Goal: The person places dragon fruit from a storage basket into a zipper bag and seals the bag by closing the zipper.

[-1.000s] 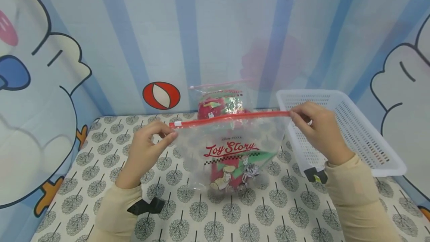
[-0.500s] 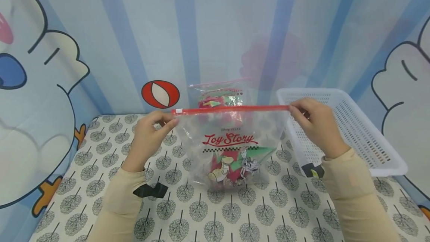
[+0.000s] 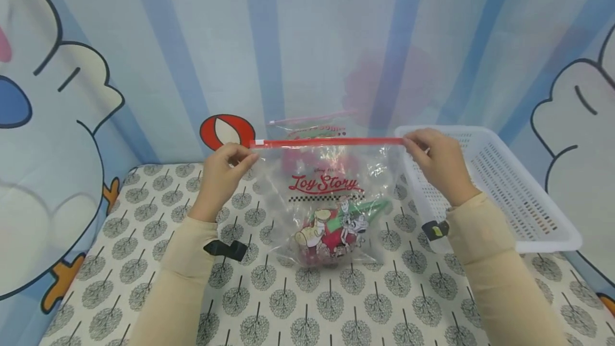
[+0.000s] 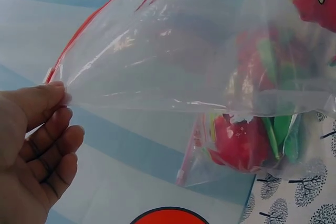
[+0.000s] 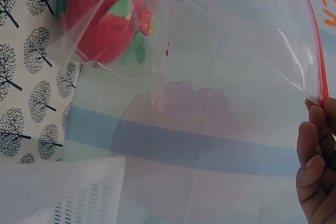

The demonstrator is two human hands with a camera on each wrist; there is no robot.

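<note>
Both hands hold up a clear zip bag (image 3: pixel 326 186) printed "Toy Story", stretched by the top corners of its red zip strip (image 3: pixel 331 142). My left hand (image 3: pixel 226 178) pinches the corner by the white slider (image 3: pixel 259 142) between thumb and finger; the left wrist view shows that hand (image 4: pixel 39 145) with its other fingers curled. At the opposite corner my right hand (image 3: pixel 442 162) pinches the strip. Something red and green lies low inside the bag, partly covered by the printed figures. Behind stands a second clear bag (image 3: pixel 312 122) with a pink strip, holding a red and green item (image 4: pixel 241 142).
A white perforated plastic basket (image 3: pixel 528 196) stands at the right of the table. The tablecloth (image 3: pixel 283 303) has a tree print. A blue striped cloth backdrop (image 3: pixel 326 41) with cartoon figures rises along the table's back edge.
Both hands have raised the Toy Story bag and drawn slightly closer together. Its top strip now hangs level and covers more of the bag behind. The basket has stayed in place.
</note>
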